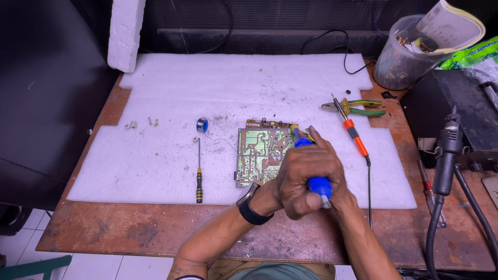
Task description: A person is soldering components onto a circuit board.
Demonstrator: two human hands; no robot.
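**Bench check: both hands on the blue pump over the circuit board**

My right hand (pixel 324 179) and left hand (pixel 295 181) are both wrapped tight round a blue desoldering pump (pixel 317 184). Its tip rests on the right edge of the green circuit board (pixel 259 155), which lies solder side up on the white foam sheet (pixel 233 88).

Risks, as I judge them: the board sits loose on soft foam, so a hard push could skate it sideways or gouge a track. The orange-handled soldering iron (pixel 355 136) lies just right of the board, on the foam; if hot, it could scorch it.

Packages: well beyond the board's right corner stands a clear plastic tub (pixel 397 59) with a curled white paper in it, and a green wrapper (pixel 467 56) beside that.
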